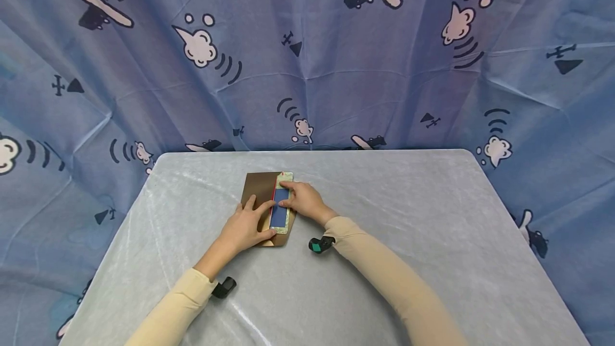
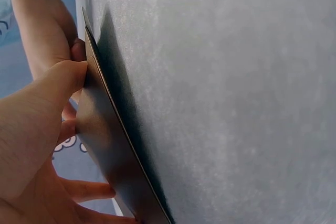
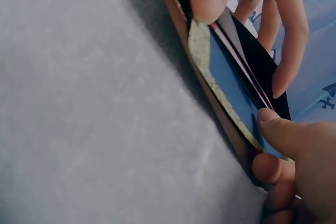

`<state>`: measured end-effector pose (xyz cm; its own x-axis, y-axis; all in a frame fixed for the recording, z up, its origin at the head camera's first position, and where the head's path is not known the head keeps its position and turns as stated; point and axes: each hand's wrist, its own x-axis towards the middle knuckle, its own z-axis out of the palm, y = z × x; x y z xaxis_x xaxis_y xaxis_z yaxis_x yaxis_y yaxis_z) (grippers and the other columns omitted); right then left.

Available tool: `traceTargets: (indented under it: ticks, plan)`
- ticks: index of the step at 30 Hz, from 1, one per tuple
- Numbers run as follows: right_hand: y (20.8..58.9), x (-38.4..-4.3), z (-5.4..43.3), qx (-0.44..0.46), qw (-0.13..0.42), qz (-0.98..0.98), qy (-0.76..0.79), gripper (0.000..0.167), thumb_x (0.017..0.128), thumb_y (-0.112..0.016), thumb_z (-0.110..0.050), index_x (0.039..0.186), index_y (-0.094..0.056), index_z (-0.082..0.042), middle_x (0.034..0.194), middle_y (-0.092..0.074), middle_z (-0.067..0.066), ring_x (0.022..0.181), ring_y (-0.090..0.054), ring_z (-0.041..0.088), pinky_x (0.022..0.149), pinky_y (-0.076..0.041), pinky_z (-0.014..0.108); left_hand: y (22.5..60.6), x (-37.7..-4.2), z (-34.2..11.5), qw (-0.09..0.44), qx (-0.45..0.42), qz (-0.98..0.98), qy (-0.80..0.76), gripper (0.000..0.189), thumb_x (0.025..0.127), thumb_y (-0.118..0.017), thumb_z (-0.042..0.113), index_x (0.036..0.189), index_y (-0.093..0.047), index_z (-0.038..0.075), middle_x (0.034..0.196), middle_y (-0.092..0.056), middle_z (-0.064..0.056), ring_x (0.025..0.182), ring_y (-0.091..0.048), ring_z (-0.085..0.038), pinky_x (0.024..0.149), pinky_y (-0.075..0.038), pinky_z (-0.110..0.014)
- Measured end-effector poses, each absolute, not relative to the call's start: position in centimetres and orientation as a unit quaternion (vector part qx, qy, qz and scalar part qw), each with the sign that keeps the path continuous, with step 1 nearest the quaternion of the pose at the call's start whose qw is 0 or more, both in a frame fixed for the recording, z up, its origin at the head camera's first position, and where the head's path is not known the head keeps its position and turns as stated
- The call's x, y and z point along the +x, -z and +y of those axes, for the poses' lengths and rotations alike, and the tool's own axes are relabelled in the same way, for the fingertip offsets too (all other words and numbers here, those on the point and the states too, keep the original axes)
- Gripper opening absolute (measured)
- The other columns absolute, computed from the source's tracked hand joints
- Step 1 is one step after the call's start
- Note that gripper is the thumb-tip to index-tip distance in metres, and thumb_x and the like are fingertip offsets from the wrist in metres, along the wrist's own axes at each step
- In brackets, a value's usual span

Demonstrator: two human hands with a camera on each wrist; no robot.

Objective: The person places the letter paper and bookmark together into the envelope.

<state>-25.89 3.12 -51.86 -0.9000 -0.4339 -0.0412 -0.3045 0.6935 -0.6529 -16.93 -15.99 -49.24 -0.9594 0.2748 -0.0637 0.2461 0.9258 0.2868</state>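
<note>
A flat bronze-brown piece [image 1: 261,183], like a folder or thin case, lies on the table in the head view. Along its right side runs a narrow panel [image 1: 279,215] with a blue middle, patterned pale-green ends and a red left edge. My left hand [image 1: 242,228] rests on it with spread fingers, its thumb at the panel's near end. From the right, my right hand [image 1: 307,201] pinches the panel's edge; its thumb [image 3: 278,127] lies on the blue part and its curled fingers are at the rim. The brown outer face [image 2: 105,124] shows in the left wrist view.
A grey cloth covers the table [image 1: 408,228]. Behind it hangs a blue curtain [image 1: 336,84] printed with planes and clouds. Each wrist carries a small black device, one at the left sleeve [image 1: 187,292] and one at the right sleeve [image 1: 365,252].
</note>
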Motion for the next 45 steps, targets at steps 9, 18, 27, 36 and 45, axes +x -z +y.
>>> traceTargets:
  ticks: [9,18,27,36,45]
  plan:
    - [51.7,-26.0,4.3,-0.226,0.126,0.870,0.420,0.057,0.091,-0.072,-0.017,0.144,-0.052,-0.012,0.062,-0.066,0.006,0.052,-0.057,0.007,0.054,-0.041,0.020,49.2,-16.9,-15.9,0.052,0.135,0.980,-0.133,0.072,0.083,-0.072,0.055,0.146,-0.047,0.030,0.151,-0.038,-0.034,0.126,-0.045,-0.064,0.084,-0.053,-0.064]
    - [51.8,-26.2,5.6,-0.212,0.110,0.890,0.388,0.064,0.086,-0.077,-0.022,0.145,-0.052,-0.015,0.054,-0.051,-0.004,0.048,-0.044,0.008,0.052,-0.035,0.022,49.3,-16.8,-15.9,0.050,0.137,0.980,-0.133,0.071,0.084,-0.072,0.054,0.146,-0.047,0.031,0.151,-0.038,-0.034,0.125,-0.046,-0.065,0.081,-0.054,-0.064]
    - [51.7,-26.1,5.7,-0.211,0.088,0.922,0.314,0.081,0.080,-0.081,-0.036,0.150,-0.045,-0.014,0.057,-0.046,-0.006,0.050,-0.040,0.007,0.048,-0.030,0.022,49.3,-16.8,-15.9,0.044,0.140,0.980,-0.136,0.071,0.084,-0.073,0.053,0.146,-0.048,0.030,0.150,-0.039,-0.034,0.124,-0.046,-0.065,0.080,-0.054,-0.063]
    - [51.4,-25.9,5.3,-0.209,0.086,0.930,0.291,0.087,0.079,-0.081,-0.040,0.150,-0.042,-0.010,0.055,-0.042,-0.006,0.050,-0.037,0.008,0.048,-0.028,0.023,49.2,-16.7,-15.9,0.043,0.139,0.980,-0.138,0.071,0.083,-0.073,0.052,0.146,-0.048,0.029,0.150,-0.038,-0.034,0.124,-0.047,-0.064,0.079,-0.054,-0.063]
    - [50.9,-26.3,5.1,-0.221,0.103,0.935,0.257,0.085,0.080,-0.080,-0.041,0.151,-0.042,-0.011,0.060,-0.046,-0.005,0.055,-0.041,0.009,0.051,-0.031,0.024,49.3,-16.8,-16.0,0.048,0.136,0.980,-0.136,0.071,0.083,-0.072,0.052,0.146,-0.047,0.031,0.151,-0.038,-0.033,0.126,-0.046,-0.063,0.078,-0.055,-0.062]
